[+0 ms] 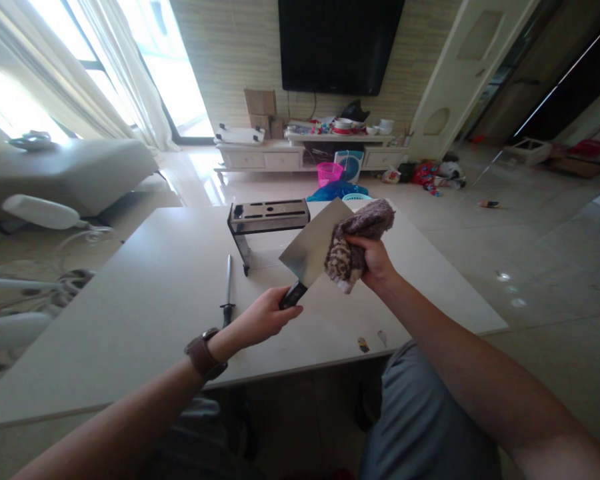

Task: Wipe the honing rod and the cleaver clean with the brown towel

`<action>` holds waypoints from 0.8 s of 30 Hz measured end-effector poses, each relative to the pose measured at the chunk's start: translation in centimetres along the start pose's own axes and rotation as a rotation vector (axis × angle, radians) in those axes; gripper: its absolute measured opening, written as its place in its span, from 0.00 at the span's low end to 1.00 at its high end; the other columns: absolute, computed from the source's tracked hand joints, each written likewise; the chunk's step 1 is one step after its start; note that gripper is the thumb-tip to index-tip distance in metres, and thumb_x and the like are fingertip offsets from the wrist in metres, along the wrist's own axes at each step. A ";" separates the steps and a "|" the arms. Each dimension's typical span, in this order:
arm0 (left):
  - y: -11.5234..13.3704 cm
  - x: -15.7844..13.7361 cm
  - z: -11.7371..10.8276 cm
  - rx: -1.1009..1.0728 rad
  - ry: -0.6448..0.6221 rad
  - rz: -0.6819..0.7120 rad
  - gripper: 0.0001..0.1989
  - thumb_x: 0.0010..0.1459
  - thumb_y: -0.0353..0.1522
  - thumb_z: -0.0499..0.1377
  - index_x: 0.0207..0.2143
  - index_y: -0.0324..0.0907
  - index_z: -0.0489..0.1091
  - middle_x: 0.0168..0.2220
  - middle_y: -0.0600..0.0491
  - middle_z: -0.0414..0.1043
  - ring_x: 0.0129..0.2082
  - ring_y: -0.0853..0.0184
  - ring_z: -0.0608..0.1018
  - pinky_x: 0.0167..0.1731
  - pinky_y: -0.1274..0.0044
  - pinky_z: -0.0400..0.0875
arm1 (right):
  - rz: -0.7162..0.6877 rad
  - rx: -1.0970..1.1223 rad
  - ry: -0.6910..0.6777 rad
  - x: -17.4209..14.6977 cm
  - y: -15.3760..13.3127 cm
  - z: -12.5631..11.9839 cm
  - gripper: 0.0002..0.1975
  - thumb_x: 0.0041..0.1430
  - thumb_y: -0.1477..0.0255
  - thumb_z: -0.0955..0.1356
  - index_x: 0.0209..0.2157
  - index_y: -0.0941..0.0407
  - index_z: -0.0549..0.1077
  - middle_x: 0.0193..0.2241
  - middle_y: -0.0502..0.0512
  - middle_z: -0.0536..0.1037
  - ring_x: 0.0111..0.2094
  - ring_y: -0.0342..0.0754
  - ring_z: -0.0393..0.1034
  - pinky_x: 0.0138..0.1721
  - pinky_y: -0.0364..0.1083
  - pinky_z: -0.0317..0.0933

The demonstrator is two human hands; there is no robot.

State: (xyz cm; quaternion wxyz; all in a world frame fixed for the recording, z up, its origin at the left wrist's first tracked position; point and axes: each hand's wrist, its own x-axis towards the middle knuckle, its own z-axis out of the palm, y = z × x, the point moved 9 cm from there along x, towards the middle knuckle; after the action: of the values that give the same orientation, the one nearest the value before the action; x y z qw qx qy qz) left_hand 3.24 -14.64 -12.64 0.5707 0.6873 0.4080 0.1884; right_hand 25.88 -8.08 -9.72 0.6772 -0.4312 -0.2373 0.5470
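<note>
My left hand (pixel 266 313) is closed around the black handle of a cleaver (pixel 307 250), whose broad metal blade tilts up and away to the right above the table. In my right hand (pixel 377 260) is a bunched brown patterned cloth (pixel 353 243), which lies against the right edge of the blade and covers part of it. Behind the cleaver stands a knife block (pixel 270 212) with a slotted metal top and dark frame. A honing steel (pixel 229 287) with a black handle lies on the table, its lower end partly hidden by my left wrist.
The white table (pixel 145 293) reaches close to my legs; two small stickers (pixel 363 345) are near its front edge. Beyond it are a pink basket (pixel 329 175), a blue bag (pixel 336 191) and a low white cabinet (pixel 260 159). A white chair (pixel 43 210) stands at the left.
</note>
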 end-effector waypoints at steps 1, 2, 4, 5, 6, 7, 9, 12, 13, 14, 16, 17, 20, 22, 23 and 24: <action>0.0 0.0 0.0 0.000 -0.004 -0.004 0.13 0.62 0.40 0.62 0.33 0.44 0.61 0.19 0.65 0.57 0.15 0.74 0.62 0.14 0.82 0.58 | -0.021 0.013 0.010 0.4 -0.3 -0.3 0.16 0.37 0.78 0.78 0.34 0.58 0.82 0.31 0.53 0.87 0.30 0.51 0.81 0.37 0.49 0.78; 0.0 0.0 0.0 -0.002 -0.006 -0.005 0.13 0.62 0.40 0.62 0.33 0.44 0.61 0.19 0.65 0.57 0.16 0.74 0.62 0.15 0.82 0.58 | -0.049 0.027 0.018 0.8 -0.7 -0.6 0.16 0.38 0.78 0.78 0.34 0.58 0.82 0.31 0.53 0.87 0.31 0.51 0.81 0.38 0.49 0.79; 0.1 0.0 0.0 -0.011 -0.005 -0.006 0.13 0.62 0.40 0.62 0.33 0.44 0.62 0.19 0.65 0.57 0.16 0.74 0.62 0.15 0.82 0.57 | -0.111 0.049 0.035 1.4 -1.5 -1.3 0.15 0.40 0.78 0.78 0.35 0.58 0.82 0.33 0.53 0.87 0.33 0.51 0.82 0.39 0.50 0.79; 0.1 -0.1 0.0 -0.018 -0.006 -0.005 0.13 0.62 0.40 0.62 0.33 0.44 0.62 0.19 0.65 0.57 0.16 0.74 0.62 0.15 0.82 0.57 | -0.142 0.059 0.047 1.7 -2.0 -1.6 0.15 0.41 0.78 0.78 0.35 0.58 0.82 0.33 0.53 0.87 0.33 0.51 0.82 0.39 0.49 0.79; 0.2 -0.1 0.1 -0.024 -0.007 -0.005 0.14 0.62 0.40 0.63 0.33 0.44 0.62 0.19 0.64 0.57 0.16 0.74 0.61 0.15 0.82 0.57 | -0.167 0.069 0.060 2.0 -2.4 -1.9 0.15 0.41 0.77 0.78 0.35 0.58 0.81 0.34 0.53 0.87 0.33 0.51 0.82 0.39 0.49 0.79; 0.3 -0.2 0.1 -0.028 -0.009 -0.005 0.14 0.61 0.40 0.63 0.33 0.44 0.62 0.19 0.64 0.57 0.16 0.74 0.61 0.15 0.82 0.56 | -0.185 0.078 0.070 2.1 -2.7 -2.2 0.15 0.41 0.77 0.78 0.36 0.58 0.81 0.34 0.52 0.87 0.34 0.50 0.82 0.40 0.48 0.79; 0.3 -0.4 0.2 -0.023 -0.007 -0.009 0.14 0.61 0.41 0.63 0.32 0.44 0.62 0.19 0.64 0.57 0.16 0.74 0.62 0.15 0.81 0.56 | -0.187 0.094 0.074 2.3 -3.0 -2.5 0.15 0.42 0.76 0.78 0.36 0.57 0.81 0.33 0.51 0.87 0.33 0.49 0.81 0.40 0.47 0.79; 0.3 -0.5 -0.1 0.000 0.018 -0.016 0.13 0.60 0.41 0.62 0.32 0.44 0.63 0.19 0.64 0.58 0.16 0.74 0.62 0.15 0.81 0.56 | -0.112 0.103 0.017 2.1 -2.4 -1.9 0.15 0.44 0.75 0.77 0.38 0.56 0.81 0.33 0.50 0.86 0.33 0.48 0.81 0.39 0.47 0.79; 0.2 -0.5 -0.2 0.005 0.026 -0.020 0.13 0.60 0.41 0.62 0.32 0.44 0.63 0.19 0.64 0.58 0.16 0.74 0.62 0.15 0.81 0.56 | -0.082 0.096 -0.011 1.8 -2.1 -1.4 0.15 0.44 0.74 0.77 0.38 0.56 0.81 0.33 0.50 0.86 0.32 0.48 0.81 0.39 0.47 0.79; 0.1 -0.5 -0.3 0.011 0.032 -0.023 0.13 0.60 0.41 0.62 0.32 0.44 0.63 0.19 0.63 0.58 0.16 0.73 0.62 0.15 0.81 0.56 | -0.056 0.085 -0.039 1.4 -1.7 -0.9 0.15 0.45 0.74 0.77 0.38 0.56 0.81 0.33 0.49 0.86 0.32 0.48 0.81 0.39 0.47 0.79; 0.1 -0.4 -0.5 0.043 0.039 -0.019 0.13 0.59 0.41 0.62 0.32 0.44 0.63 0.19 0.63 0.59 0.16 0.73 0.63 0.16 0.80 0.56 | -0.025 0.056 -0.082 0.7 -0.9 0.0 0.14 0.45 0.75 0.78 0.37 0.55 0.81 0.33 0.49 0.86 0.32 0.48 0.81 0.38 0.46 0.79; 0.1 -0.4 -0.5 0.072 0.039 -0.011 0.13 0.59 0.41 0.62 0.31 0.44 0.63 0.20 0.62 0.59 0.17 0.73 0.64 0.16 0.80 0.56 | -0.017 0.044 -0.093 0.4 -0.5 0.3 0.15 0.44 0.75 0.78 0.37 0.55 0.81 0.33 0.49 0.86 0.32 0.48 0.81 0.38 0.46 0.79; 0.3 -0.3 -0.6 0.152 0.033 0.009 0.13 0.59 0.40 0.61 0.30 0.43 0.63 0.20 0.61 0.60 0.18 0.73 0.64 0.18 0.80 0.56 | 0.004 0.026 -0.071 0.0 0.4 0.4 0.15 0.42 0.78 0.78 0.35 0.55 0.81 0.32 0.50 0.86 0.31 0.49 0.81 0.37 0.47 0.79; 0.4 -0.3 -0.5 0.171 0.019 0.006 0.13 0.60 0.40 0.61 0.30 0.43 0.63 0.20 0.61 0.60 0.18 0.72 0.64 0.18 0.80 0.56 | 0.018 0.020 -0.036 0.1 0.8 0.0 0.15 0.41 0.79 0.78 0.35 0.56 0.81 0.31 0.50 0.86 0.31 0.49 0.81 0.36 0.48 0.79; 0.4 -0.4 -0.4 0.169 0.011 0.002 0.13 0.60 0.40 0.61 0.30 0.43 0.63 0.20 0.61 0.60 0.18 0.72 0.64 0.18 0.80 0.56 | 0.022 0.020 -0.021 0.2 0.9 -0.2 0.15 0.41 0.79 0.78 0.35 0.56 0.81 0.31 0.51 0.86 0.30 0.49 0.80 0.36 0.48 0.79; 0.5 -0.4 -0.3 0.163 0.004 -0.002 0.13 0.60 0.40 0.61 0.30 0.43 0.63 0.20 0.61 0.60 0.18 0.72 0.64 0.18 0.80 0.57 | 0.026 0.023 -0.009 0.4 0.8 -0.4 0.15 0.41 0.79 0.78 0.35 0.57 0.81 0.31 0.51 0.86 0.30 0.49 0.80 0.37 0.49 0.79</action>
State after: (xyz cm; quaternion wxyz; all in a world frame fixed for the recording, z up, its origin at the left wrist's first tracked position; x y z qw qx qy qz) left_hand 2.98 -14.76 -12.04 0.5121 0.7308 0.4237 0.1555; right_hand 25.83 -7.81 -10.65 0.6738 -0.4242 -0.2283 0.5604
